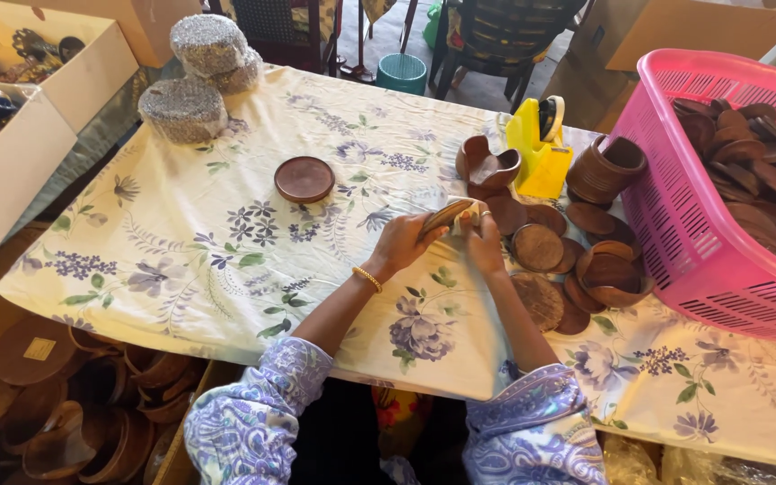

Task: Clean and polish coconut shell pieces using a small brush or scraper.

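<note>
Both hands meet over the middle of the counter (pixel 226 224), which is draped in a floral cloth. The left hand (pixel 399 244) is curled around a thin brown wooden disc (pixel 445 216), held on edge and tilted, while the right hand (pixel 482 244) closes on a pale cloth (pixel 460 216) against it (how tightly cannot be told). Just right of the hands lies a heap of wooden coasters (pixel 550 260); a single round one (pixel 304 178) sits apart. A pink basket (pixel 675 224) stands at the right.
</note>
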